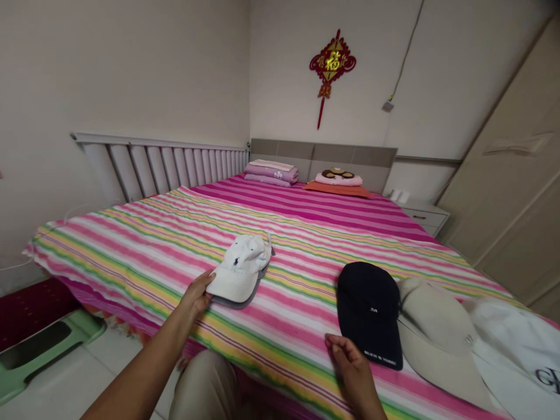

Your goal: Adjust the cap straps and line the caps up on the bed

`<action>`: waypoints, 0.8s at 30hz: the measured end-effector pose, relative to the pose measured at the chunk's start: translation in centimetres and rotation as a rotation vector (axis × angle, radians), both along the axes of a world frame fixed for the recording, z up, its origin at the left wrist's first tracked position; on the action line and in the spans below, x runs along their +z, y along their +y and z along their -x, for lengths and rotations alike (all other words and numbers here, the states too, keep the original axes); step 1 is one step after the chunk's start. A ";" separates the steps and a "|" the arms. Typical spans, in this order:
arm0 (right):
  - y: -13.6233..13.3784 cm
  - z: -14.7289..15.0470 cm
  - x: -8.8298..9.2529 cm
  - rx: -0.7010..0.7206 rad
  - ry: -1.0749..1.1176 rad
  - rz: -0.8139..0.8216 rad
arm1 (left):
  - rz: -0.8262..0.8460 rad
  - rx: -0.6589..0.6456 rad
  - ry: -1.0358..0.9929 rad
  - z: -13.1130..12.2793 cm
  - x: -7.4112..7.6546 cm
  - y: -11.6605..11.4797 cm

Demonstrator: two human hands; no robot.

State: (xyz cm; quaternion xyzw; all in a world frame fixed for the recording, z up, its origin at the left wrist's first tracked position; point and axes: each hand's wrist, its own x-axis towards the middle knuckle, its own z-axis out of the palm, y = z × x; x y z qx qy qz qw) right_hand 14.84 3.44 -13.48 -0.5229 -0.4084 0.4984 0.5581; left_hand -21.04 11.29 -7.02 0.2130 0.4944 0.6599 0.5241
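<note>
A white cap (245,262) with a small dark logo is at the middle of the striped bedspread (144,251). The fingers and thumb of my left hand (198,296) pinch the left side of its brim. On the right lies a black cap (367,303) with white lettering on its brim. Just left of that brim, my right hand (347,364) hovers with bent fingers; its thumb and forefinger are close together, and nothing shows in them. A beige cap (437,332) and another white cap (520,344) with dark letters lie further right, side by side.
Folded purple bedding (271,174) and a pink pillow on an orange cloth (336,188) sit by the headboard (350,154). A white radiator (166,166) runs along the left wall. A green stool (48,350) stands at lower left, a nightstand (422,216) beyond the bed.
</note>
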 end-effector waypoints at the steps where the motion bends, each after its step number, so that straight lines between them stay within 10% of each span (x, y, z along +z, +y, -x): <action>1: -0.3 -0.4 0.3 0.008 0.028 0.018 | 0.006 0.017 0.041 0.1 -0.2 -0.1; 13: -5.6 -7.6 0.4 -0.439 0.374 0.252 | -0.024 0.392 0.875 -0.4 -1.8 -4.9; 18: -3.7 -6.7 0.9 -0.378 0.592 0.203 | -0.467 -0.019 1.225 -5.8 -6.7 -9.4; 24: -0.3 -6.6 2.4 -0.288 0.787 0.246 | -0.364 -0.483 0.849 -12.2 -10.0 -11.9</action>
